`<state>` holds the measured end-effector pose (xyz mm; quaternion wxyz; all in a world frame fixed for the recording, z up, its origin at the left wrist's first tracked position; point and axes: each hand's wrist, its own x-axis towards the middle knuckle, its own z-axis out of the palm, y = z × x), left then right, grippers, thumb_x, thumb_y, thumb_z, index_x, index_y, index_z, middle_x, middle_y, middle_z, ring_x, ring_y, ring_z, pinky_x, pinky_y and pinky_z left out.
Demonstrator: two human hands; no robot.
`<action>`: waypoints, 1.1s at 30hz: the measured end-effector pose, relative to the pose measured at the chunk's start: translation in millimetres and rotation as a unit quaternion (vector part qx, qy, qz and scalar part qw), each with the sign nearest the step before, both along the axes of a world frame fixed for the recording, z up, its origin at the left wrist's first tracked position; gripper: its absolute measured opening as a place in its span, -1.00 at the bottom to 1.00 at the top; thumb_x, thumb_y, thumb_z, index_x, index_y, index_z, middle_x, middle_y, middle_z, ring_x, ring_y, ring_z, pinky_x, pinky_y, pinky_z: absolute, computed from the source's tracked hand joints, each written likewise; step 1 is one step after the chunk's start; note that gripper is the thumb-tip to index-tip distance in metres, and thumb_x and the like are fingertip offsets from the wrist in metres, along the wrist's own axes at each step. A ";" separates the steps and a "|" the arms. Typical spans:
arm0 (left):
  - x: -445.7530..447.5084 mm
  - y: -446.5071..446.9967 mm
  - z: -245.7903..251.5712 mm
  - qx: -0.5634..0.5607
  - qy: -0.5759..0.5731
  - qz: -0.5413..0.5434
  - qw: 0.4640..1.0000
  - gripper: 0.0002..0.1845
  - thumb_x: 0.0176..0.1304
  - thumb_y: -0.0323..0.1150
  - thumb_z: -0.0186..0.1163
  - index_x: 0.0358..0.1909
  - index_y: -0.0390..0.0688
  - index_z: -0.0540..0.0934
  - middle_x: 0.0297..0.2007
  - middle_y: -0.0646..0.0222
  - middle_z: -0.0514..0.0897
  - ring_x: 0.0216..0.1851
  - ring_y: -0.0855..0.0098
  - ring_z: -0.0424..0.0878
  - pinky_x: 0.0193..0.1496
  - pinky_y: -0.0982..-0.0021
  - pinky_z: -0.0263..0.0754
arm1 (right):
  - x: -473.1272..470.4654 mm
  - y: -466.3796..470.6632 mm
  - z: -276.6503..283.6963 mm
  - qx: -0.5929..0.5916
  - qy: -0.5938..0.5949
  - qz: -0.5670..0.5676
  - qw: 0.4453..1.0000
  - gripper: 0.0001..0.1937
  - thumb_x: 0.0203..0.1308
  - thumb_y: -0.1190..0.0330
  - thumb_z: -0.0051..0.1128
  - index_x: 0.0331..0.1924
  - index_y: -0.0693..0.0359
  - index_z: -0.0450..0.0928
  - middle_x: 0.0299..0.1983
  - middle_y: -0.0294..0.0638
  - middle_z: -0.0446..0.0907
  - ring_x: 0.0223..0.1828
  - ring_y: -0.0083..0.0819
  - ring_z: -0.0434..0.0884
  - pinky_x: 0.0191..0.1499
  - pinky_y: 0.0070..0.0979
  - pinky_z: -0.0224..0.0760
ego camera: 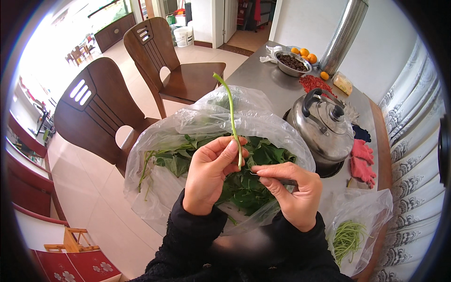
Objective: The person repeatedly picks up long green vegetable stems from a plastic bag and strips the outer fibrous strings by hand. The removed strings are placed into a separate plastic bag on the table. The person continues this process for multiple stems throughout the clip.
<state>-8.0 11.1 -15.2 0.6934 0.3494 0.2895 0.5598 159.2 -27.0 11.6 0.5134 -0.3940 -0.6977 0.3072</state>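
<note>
My left hand pinches a long green leaf stalk between thumb and fingers. The stalk stands nearly upright, its pale lower end just below my fingertips. Close by on the right, my right hand grips a small metal tool, mostly hidden by the fingers; whether it is a knife I cannot tell. The tool's tip is near the stalk's lower end, apart from it. Beneath both hands, leafy green stems lie in an open clear plastic bag.
Right of the bag stands a steel kettle. Behind it are dried red chillies, a metal bowl of dark pieces and oranges. Pink gloves lie beside the kettle. Stripped stalks rest in another bag. Wooden chairs stand left.
</note>
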 end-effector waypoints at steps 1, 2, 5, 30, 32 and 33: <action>1.8 -1.1 0.5 0.001 -0.003 0.002 1.000 -0.77 0.33 -0.34 0.07 -0.12 -0.29 0.54 -0.37 0.41 0.60 -0.41 0.65 0.51 -0.34 0.66 0.41 | -0.9 0.8 -0.5 0.012 0.009 0.003 1.000 -0.87 0.02 0.59 0.22 -0.30 0.27 0.63 -0.24 -0.12 0.66 -0.24 -0.38 0.66 -0.20 -0.58 0.48; 3.4 -2.2 0.8 0.002 -0.006 0.003 1.000 -0.76 0.32 -0.32 0.08 -0.12 -0.28 0.55 -0.36 0.40 0.61 -0.39 0.65 0.53 -0.32 0.66 0.42 | -1.7 1.3 -0.9 0.021 0.018 0.002 1.000 -0.87 0.02 0.59 0.22 -0.30 0.27 0.62 -0.23 -0.11 0.66 -0.25 -0.37 0.66 -0.20 -0.57 0.48; 6.4 -3.6 0.8 0.003 -0.020 -0.002 1.000 -0.76 0.32 -0.31 0.10 -0.11 -0.27 0.55 -0.32 0.39 0.63 -0.36 0.65 0.56 -0.28 0.67 0.45 | -2.9 -0.2 -0.6 0.023 0.035 0.013 0.999 -0.87 0.02 0.60 0.21 -0.30 0.29 0.61 -0.21 -0.09 0.66 -0.26 -0.36 0.65 -0.21 -0.57 0.47; 4.8 -4.7 -0.4 0.002 -0.046 -0.018 0.999 -0.76 0.35 -0.31 0.05 -0.08 -0.24 0.53 -0.28 0.37 0.64 -0.29 0.64 0.59 -0.24 0.65 0.48 | -7.6 -0.9 -6.9 0.007 0.103 -0.032 0.994 -0.88 0.08 0.61 0.17 -0.26 0.33 0.58 -0.23 -0.08 0.64 -0.20 -0.42 0.63 -0.15 -0.57 0.47; 4.3 -4.4 -0.6 0.002 -0.072 -0.010 0.997 -0.77 0.35 -0.32 0.04 -0.08 -0.24 0.52 -0.27 0.37 0.64 -0.27 0.64 0.58 -0.24 0.65 0.47 | -6.6 -0.2 -6.4 0.019 0.105 -0.022 0.994 -0.88 0.08 0.61 0.17 -0.27 0.33 0.58 -0.21 -0.06 0.64 -0.18 -0.41 0.63 -0.12 -0.57 0.47; 4.5 -5.1 -0.7 0.001 -0.078 -0.011 0.997 -0.77 0.35 -0.33 0.04 -0.08 -0.24 0.52 -0.26 0.36 0.64 -0.28 0.64 0.58 -0.24 0.65 0.47 | -7.1 0.1 -6.5 0.022 0.102 -0.015 0.994 -0.88 0.07 0.61 0.18 -0.28 0.33 0.58 -0.21 -0.06 0.64 -0.19 -0.41 0.63 -0.13 -0.57 0.46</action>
